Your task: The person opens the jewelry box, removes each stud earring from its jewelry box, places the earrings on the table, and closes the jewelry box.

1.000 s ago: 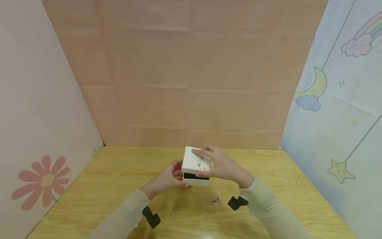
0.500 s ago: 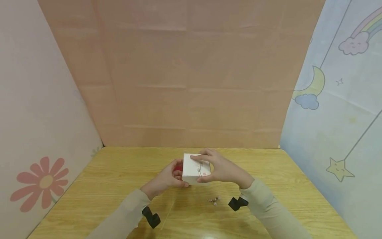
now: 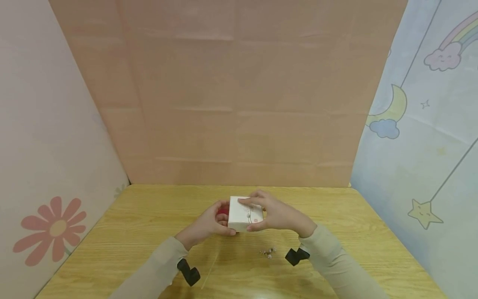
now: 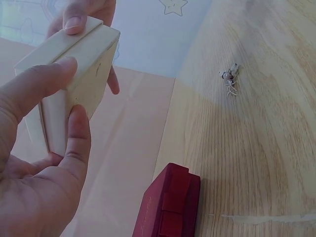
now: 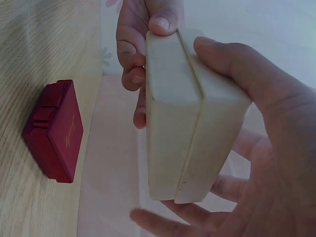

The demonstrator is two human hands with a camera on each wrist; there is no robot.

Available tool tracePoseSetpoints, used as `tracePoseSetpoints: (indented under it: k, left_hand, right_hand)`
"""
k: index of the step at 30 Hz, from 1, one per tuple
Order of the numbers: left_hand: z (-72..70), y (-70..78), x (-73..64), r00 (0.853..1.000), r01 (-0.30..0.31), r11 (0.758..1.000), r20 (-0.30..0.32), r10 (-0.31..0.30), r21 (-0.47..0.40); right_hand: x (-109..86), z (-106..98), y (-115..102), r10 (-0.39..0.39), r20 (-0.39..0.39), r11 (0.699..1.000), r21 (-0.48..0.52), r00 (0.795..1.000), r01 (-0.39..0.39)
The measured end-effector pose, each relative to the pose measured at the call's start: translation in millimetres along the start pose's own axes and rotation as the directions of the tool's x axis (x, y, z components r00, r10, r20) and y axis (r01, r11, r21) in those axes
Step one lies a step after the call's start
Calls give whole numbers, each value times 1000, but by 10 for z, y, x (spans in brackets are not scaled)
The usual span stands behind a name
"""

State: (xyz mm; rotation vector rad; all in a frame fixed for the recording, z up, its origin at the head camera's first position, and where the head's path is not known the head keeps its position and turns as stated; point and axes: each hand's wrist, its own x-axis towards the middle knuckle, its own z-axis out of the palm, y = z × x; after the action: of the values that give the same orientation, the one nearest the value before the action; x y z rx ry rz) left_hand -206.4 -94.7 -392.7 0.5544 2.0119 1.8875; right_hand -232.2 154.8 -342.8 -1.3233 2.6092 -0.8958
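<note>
A small white box is held over the table, its lid [image 3: 240, 209] printed with a plant stem and a small red mark. My left hand [image 3: 205, 222] grips the box's lower part [image 5: 170, 74], thumb on its side and fingers underneath. My right hand [image 3: 280, 211] holds the lid, its thumb on the near side and fingers spread across the top and far side. In the right wrist view the lid sits over the lower part, with a thin seam between them. The inside of the box is hidden.
A dark red box [image 5: 59, 131] with a bow stands on the wooden table [image 3: 149, 216], behind the left fingers in the head view. Nearer the person lies a small branched ornament [image 3: 268, 251] with whitish bits. A thin pale strip [image 3: 210, 272] runs left of it.
The right hand has brought the raised, tilted lid down onto the lower part, covering the dark inside that showed a second ago. The left hand has stayed about where it was.
</note>
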Motion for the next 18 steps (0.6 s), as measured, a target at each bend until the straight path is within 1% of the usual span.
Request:
tracePoseSetpoints:
  k: [4,9,18]
  left_hand:
    - [2,-1,-9,1000,8,1000,-4,-8,0]
    - [9,-5,-16,1000,13,1000,-6,-13,-8]
    - [22,8,-21,1000,20,1000,-14,-20,1]
  right_hand:
    - [3,18,9,28,19,999,45,999,-29]
    - [-7,28,13,34,25,996,79,999,-36]
    - [-2,35,34,37,19,997,71,999,-38]
